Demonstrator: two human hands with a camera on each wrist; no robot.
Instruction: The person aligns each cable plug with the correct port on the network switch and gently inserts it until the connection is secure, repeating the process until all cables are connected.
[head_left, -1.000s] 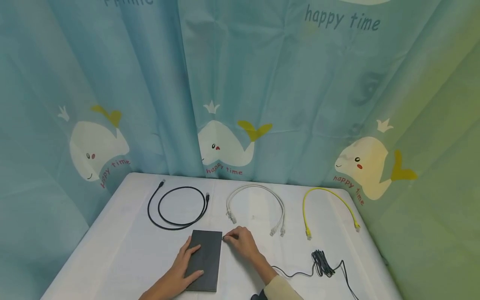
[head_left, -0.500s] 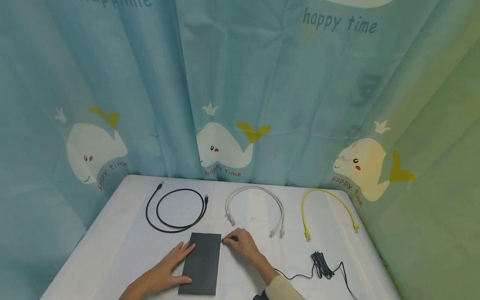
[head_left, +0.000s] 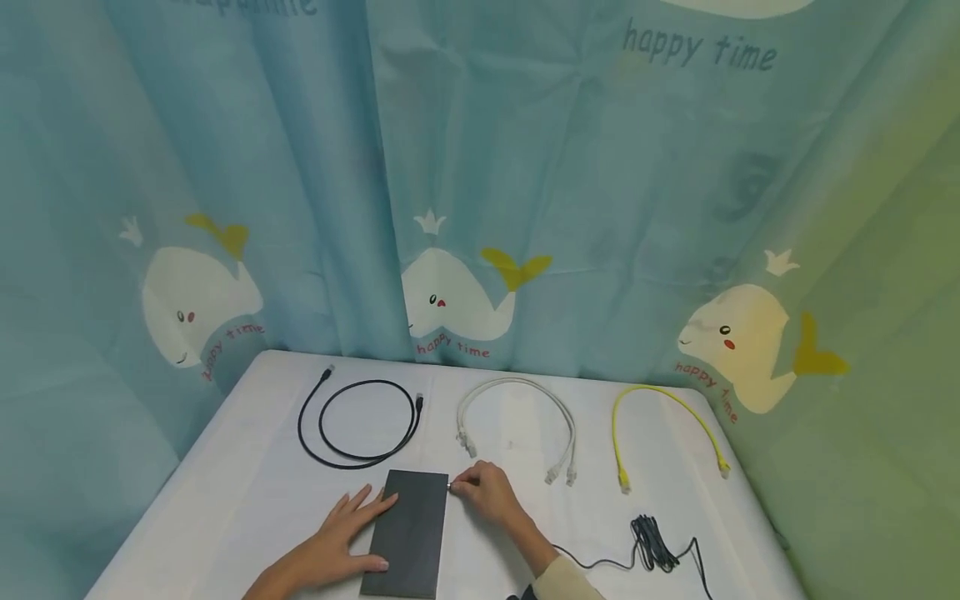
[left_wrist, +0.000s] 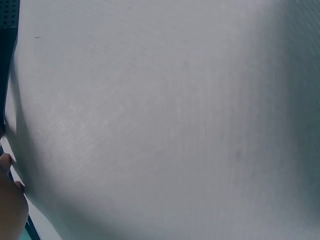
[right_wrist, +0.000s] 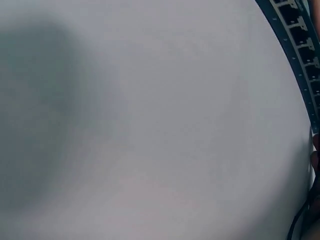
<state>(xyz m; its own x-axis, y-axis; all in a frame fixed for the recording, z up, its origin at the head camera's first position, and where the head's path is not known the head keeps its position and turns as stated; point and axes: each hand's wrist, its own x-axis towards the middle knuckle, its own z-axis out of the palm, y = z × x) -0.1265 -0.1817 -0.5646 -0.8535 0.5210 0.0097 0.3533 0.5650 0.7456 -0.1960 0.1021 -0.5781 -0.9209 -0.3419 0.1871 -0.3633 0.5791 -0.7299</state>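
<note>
Hands: two, left hand [head_left: 330, 547] and right hand [head_left: 487, 493]
Pinched plug [head_left: 450, 486]: one
Flat dark box [head_left: 409, 533]: one
Sockets [right_wrist: 300, 35] along box edge: one visible row, number cut off
Thick black cable [head_left: 367, 458]: one, two plugs [head_left: 419, 403]
Pale grey cables [head_left: 517, 381]: two, four plugs [head_left: 551, 477]
Yellow cable [head_left: 647, 387]: one, two plugs [head_left: 624, 477]
Thin black cord [head_left: 651, 543]: one bundle
Beige sleeve [head_left: 564, 582]: one
Table [head_left: 247, 483]: one
Whales [head_left: 461, 298] on curtain [head_left: 585, 167]: three whole
Crowns [head_left: 430, 224]: three
Red "happy time" prints [head_left: 453, 347]: three
Grey "happy time" prints [head_left: 660, 43]: two, one cut off

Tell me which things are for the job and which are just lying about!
Seemingly in use:
dark box
small plug at its edge
bundled black cord, maybe the plug's

Just lying there:
looped black cable
two pale cables
yellow cable
</note>
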